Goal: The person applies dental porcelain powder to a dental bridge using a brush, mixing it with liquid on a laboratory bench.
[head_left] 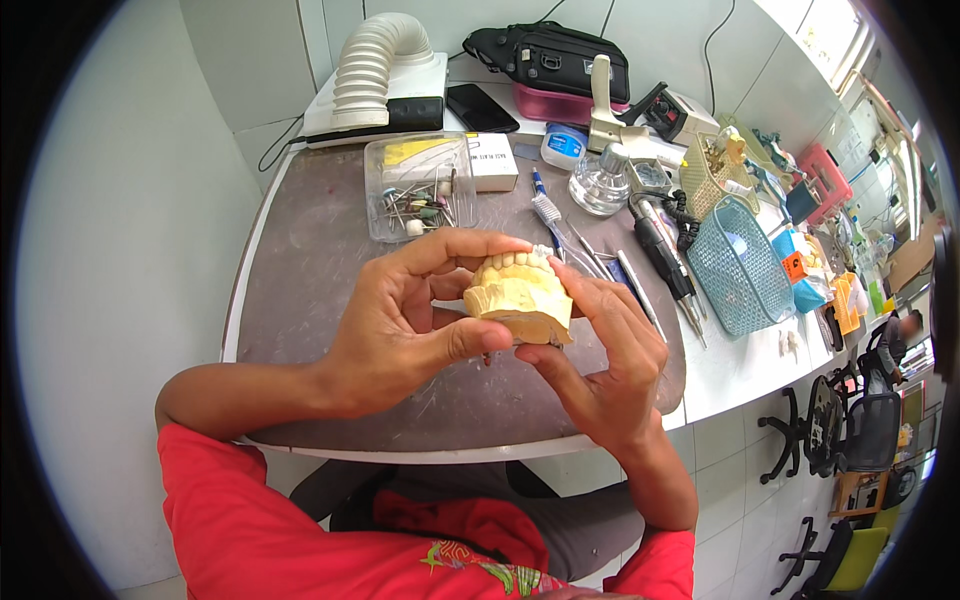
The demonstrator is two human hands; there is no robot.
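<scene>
A pale yellow dental cast (515,295) with a row of teeth on top is held tilted in both hands over the brown work mat (310,275). My left hand (405,325) grips its left side, thumb on the lower front, index finger over the teeth. My right hand (610,360) grips its right side, index finger near a white crown-like piece (542,251) at the right end of the teeth and thumb under the base. Just beyond lie a blue toothbrush (545,208) and thin metal instruments (590,255).
Behind are a bur box (405,215), white carton (495,165), white hose (360,70), phone (480,108) and glass bottle (600,190). At right are a handpiece (665,255), blue basket (735,285) and cream basket (715,185). A person (885,355) sits at the far right among chairs (865,450).
</scene>
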